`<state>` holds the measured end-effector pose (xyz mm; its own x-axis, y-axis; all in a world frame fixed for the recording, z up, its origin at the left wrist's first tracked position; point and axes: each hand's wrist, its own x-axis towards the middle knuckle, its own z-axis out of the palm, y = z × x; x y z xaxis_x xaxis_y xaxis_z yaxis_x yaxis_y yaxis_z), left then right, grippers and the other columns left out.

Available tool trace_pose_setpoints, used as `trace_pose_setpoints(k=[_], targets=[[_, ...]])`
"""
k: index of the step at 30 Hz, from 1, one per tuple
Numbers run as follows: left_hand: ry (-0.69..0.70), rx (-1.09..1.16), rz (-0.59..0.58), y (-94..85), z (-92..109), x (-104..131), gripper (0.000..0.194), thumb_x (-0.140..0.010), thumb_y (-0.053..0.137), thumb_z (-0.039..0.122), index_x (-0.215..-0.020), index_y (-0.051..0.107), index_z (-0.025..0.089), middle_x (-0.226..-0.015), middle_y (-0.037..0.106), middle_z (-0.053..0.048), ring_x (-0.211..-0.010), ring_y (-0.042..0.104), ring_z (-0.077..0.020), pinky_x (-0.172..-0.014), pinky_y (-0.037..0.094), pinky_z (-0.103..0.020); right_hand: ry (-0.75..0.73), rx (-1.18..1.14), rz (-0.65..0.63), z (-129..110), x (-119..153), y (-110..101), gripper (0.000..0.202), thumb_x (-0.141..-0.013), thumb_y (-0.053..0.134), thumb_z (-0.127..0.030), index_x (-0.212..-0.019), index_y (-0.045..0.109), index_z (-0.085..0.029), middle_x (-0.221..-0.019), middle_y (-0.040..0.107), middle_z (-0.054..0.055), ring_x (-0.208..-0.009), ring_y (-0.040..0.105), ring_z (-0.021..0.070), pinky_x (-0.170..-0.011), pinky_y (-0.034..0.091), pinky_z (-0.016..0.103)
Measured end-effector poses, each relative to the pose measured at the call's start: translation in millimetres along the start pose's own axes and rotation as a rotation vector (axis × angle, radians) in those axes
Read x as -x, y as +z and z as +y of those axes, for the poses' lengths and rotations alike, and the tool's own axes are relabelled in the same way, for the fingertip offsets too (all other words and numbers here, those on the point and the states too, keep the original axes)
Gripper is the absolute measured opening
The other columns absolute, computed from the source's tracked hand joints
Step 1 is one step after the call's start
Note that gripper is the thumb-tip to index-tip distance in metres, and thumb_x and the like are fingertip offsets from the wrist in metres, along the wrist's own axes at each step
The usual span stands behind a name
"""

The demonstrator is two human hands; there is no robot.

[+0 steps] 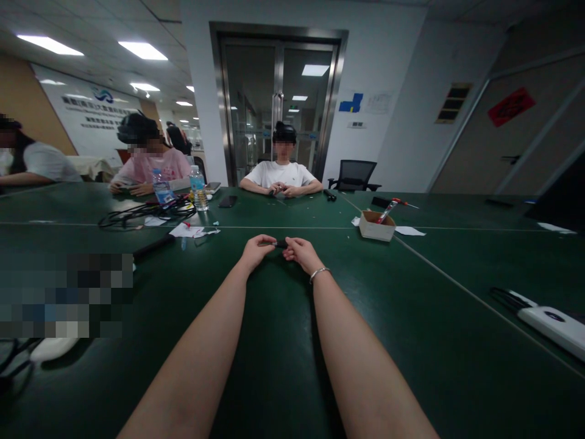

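Both my arms reach out over the green table [283, 341]. Between my hands is a small dark object [280, 244], slim and black with a lighter bit at its left end; it is too small to tell its kind. My left hand [256, 251] pinches the left end between thumb and fingers. On the other end, the fingers of my right hand [301, 251] are closed, hiding part of it. A silver bracelet [319, 275] circles my right wrist.
Left of my hands lie paper scraps [189, 231], black cables [150, 212] and water bottles [198, 189]. To the right stand an open box [377, 230] and a white power strip [555, 323]. Across the table sits a person in a white shirt [282, 177]; others sit at the left.
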<state>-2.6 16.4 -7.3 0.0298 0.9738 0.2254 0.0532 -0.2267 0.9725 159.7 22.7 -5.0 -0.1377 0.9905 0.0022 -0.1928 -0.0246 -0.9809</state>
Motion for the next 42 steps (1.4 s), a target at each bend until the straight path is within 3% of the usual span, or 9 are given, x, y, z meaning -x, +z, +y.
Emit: trace_pose_setpoints(k=[7,17,29,39,42], targets=[[-0.113,0.109,0.032,3.2,-5.3,-6.1,0.031,-0.064,0.071,0.036,-0.085,0.065,0.014,-0.083,0.067,-0.007,-0.069,0.063,-0.0152,-0.061,0.044,-0.026,0.005,-0.01,0.02,1.7,-1.1,0.4,0.014,-0.083,0.062,-0.024,-0.079,0.057,-0.011,-0.051,0.062,0.004,-0.043,0.059,0.01,-0.042,0.048,0.017],[-0.006,0.096,0.018,0.3,-2.3,-1.4,0.035,-0.056,0.077,0.025,-0.087,0.067,0.014,-0.086,0.069,-0.009,-0.088,0.063,-0.0199,-0.085,0.045,-0.036,0.014,-0.021,0.017,-1.9,2.0,1.4,0.007,-0.086,0.057,-0.016,-0.083,0.058,-0.009,-0.051,0.061,0.004,-0.044,0.058,0.009,-0.043,0.048,0.017],[0.062,0.129,-0.029,1.2,-1.3,-2.4,0.035,-0.053,0.077,0.018,-0.087,0.066,0.014,-0.091,0.068,-0.008,-0.089,0.062,-0.0182,-0.092,0.043,-0.039,0.011,-0.011,0.016,-2.3,2.3,0.8,0.011,-0.088,0.055,-0.018,-0.081,0.056,-0.01,-0.053,0.061,0.005,-0.044,0.059,0.0093,-0.044,0.048,0.017],[0.016,0.036,-0.002,0.8,-0.2,0.2,0.032,-0.06,0.074,0.027,-0.089,0.067,0.016,-0.096,0.067,-0.01,-0.09,0.061,-0.0203,-0.081,0.047,-0.035,0.019,-0.021,0.019,-2.9,3.5,0.7,0.01,-0.085,0.058,-0.02,-0.082,0.057,-0.011,-0.054,0.061,0.004,-0.045,0.059,0.0094,-0.044,0.049,0.017],[-0.006,0.034,0.019,1.3,0.1,0.1,0.032,-0.059,0.074,0.029,-0.088,0.068,0.016,-0.094,0.067,-0.009,-0.085,0.061,-0.0193,-0.076,0.047,-0.033,0.011,-0.042,-0.007,-4.5,5.5,0.6,0.007,-0.083,0.058,-0.012,-0.089,0.056,-0.012,-0.063,0.063,0.003,-0.047,0.061,0.0087,-0.047,0.051,0.018]])
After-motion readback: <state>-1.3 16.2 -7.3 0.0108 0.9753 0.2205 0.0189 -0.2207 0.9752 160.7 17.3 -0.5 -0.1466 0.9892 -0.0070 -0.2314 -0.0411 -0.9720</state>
